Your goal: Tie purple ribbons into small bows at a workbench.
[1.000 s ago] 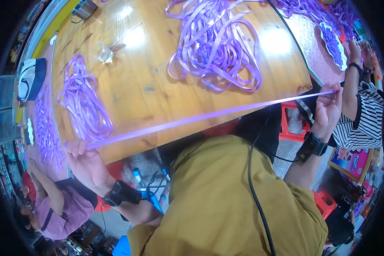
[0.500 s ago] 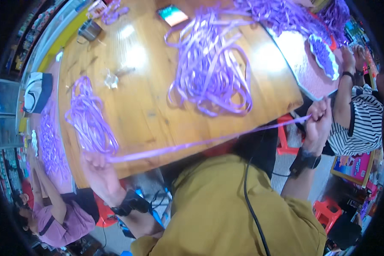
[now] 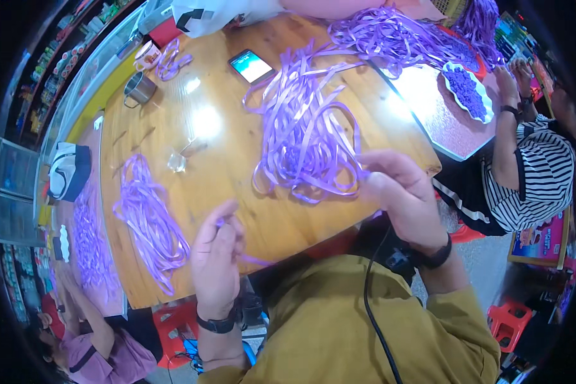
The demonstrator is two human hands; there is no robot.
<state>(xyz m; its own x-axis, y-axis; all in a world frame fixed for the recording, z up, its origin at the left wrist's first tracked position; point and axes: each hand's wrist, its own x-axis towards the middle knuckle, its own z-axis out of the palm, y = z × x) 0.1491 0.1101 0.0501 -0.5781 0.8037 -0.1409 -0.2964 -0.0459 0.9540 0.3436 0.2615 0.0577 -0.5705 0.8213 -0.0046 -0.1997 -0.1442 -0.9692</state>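
I note the left hand (image 3: pixel 217 262) pinching a purple ribbon (image 3: pixel 256 261), the right hand (image 3: pixel 404 200), fingers nearly closed, seemingly gripping it too, slack hanging near the worktop (image 3: pixel 214 160), presumably to clear the left bundle (image 3: pixel 149 221) and far heap (image 3: pixel 306 137).

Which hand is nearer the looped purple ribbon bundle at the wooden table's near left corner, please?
Left. The left hand is just right of the bundle; the right hand is farther right.

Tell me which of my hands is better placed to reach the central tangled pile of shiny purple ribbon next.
Your right hand, probably: it appears at the edge of the central tangled pile of shiny purple ribbon. Your left hand is farther off, nearer the smaller looped purple ribbon bundle.
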